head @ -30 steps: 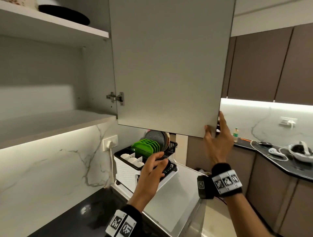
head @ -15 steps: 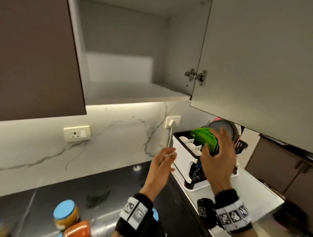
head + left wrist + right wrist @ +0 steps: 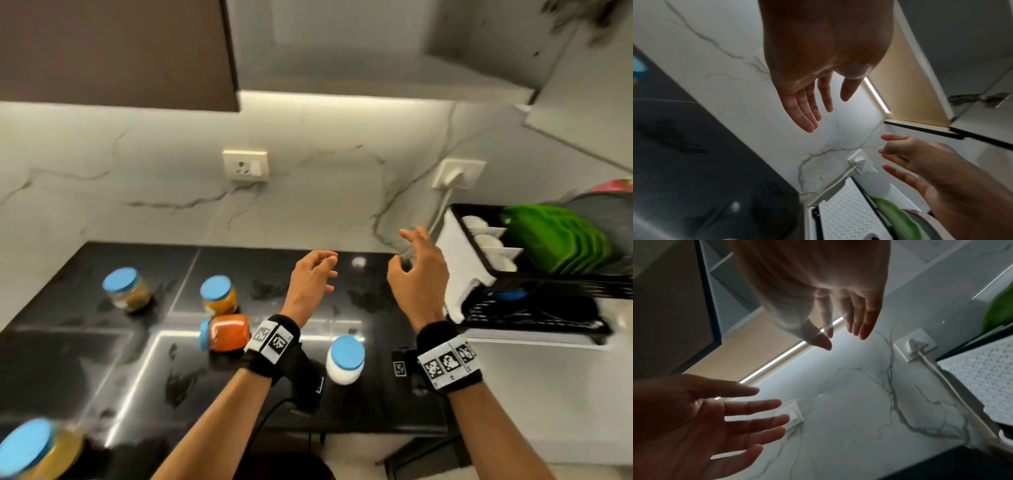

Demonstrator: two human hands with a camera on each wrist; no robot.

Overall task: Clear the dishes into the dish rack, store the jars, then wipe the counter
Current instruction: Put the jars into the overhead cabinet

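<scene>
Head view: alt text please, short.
Two empty, open hands, left and right, hover over a black counter with five blue-lidded jars, the orange jar on its side. A dish rack holds green plates at right.

Five blue-lidded jars (image 3: 126, 288) on the black counter (image 3: 85, 359), one of them lying on its side, two wall sockets (image 3: 245, 165), one dish rack (image 3: 534, 308), two bare hands (image 3: 310, 282)

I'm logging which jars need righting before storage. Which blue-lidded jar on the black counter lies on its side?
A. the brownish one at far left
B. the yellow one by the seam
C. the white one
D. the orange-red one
D: the orange-red jar lies tipped with its blue lid facing left, while the other jars stand lid-up.
</scene>
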